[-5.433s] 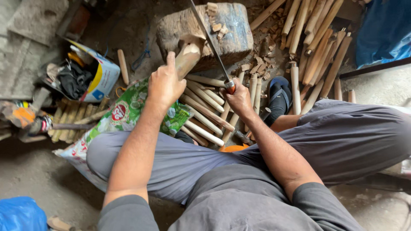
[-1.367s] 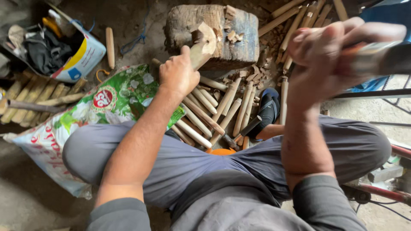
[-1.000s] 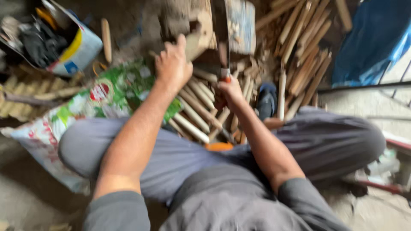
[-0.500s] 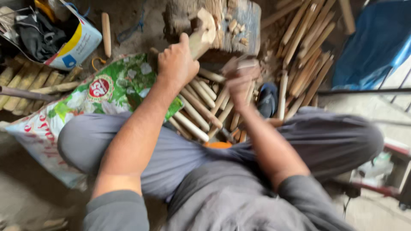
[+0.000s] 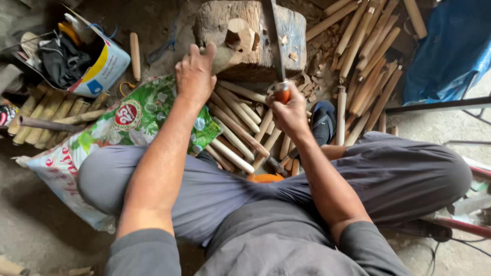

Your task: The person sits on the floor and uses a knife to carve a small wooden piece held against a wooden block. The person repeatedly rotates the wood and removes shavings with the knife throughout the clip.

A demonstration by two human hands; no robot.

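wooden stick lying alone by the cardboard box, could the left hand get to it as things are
Probably yes, but not freely: the left hand is closed on a wood piece on the chopping block. The stick lies just to its left on bare ground, nothing between.

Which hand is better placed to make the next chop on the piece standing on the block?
Right. The right hand grips the blade over the chopping block; the left hand steadies the wooden piece.

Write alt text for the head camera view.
A seated person's left hand steadies a wooden piece on a chopping block while the right hand holds a long blade against it. Cut sticks lie around.
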